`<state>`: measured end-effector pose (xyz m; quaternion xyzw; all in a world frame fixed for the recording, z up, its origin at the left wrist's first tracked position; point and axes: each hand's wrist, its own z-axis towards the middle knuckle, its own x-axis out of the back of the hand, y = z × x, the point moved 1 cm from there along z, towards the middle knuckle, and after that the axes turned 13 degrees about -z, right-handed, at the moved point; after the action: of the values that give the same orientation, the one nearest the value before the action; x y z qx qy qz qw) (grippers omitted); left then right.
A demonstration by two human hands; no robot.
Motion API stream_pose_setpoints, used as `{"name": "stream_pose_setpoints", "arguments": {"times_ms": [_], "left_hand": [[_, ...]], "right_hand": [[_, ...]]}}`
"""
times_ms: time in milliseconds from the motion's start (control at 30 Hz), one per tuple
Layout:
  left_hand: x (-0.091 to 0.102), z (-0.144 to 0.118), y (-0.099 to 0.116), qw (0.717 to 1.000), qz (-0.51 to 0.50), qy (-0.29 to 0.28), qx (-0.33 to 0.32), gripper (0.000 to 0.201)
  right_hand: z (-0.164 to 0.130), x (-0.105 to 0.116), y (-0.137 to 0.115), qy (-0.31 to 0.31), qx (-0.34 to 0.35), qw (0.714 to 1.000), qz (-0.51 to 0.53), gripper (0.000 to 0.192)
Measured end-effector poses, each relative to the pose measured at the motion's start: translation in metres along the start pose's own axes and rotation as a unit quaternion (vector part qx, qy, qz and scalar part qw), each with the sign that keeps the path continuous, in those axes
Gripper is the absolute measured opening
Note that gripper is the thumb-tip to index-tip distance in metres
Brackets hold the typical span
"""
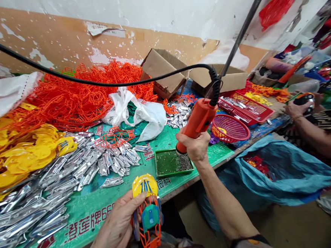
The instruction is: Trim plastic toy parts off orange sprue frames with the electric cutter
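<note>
Worktop (103,206): green covering with printed characters, its front edge running diagonally before you.
Orange plastic frames (79,91): large tangled heap at the back left, against the wall.
Silver foil parts (50,187): broad spread over the front left, reaching the near edge.
Yellow shells (13,155): pile at the left edge, partly over the foil.
White plastic bag (138,112): crumpled, mid-worktop, just behind the foil.
Cardboard boxes (163,71): two, open, at the back edge.
Red mesh tray (246,107) and round red basket (229,128): right end, side by side.
Green screw tray (172,163): near the front edge, screws gathered in its right part.
Orange electric screwdriver (197,122): your right hand (195,147) is clamped round its grip, tip down over the screw tray, coiled black cord rising from its top.
Toy car (148,213): yellow roof, orange frame, teal panel; your left hand (118,226) grips it just off the front edge, below the screw tray.
Another person's hand (295,108): far right, closed on a dark tool.
</note>
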<state>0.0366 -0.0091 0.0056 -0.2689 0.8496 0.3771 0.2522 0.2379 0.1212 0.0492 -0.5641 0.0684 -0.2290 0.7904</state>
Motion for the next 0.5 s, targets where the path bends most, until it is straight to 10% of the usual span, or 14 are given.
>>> {"name": "stream_pose_setpoints", "arguments": {"times_ms": [500], "left_hand": [[0.000, 0.006, -0.001, 1.000, -0.027, 0.011, -0.011, 0.033]], "right_hand": [[-0.003, 0.011, -0.037, -0.029, 0.025, 0.995, 0.087, 0.011]]}}
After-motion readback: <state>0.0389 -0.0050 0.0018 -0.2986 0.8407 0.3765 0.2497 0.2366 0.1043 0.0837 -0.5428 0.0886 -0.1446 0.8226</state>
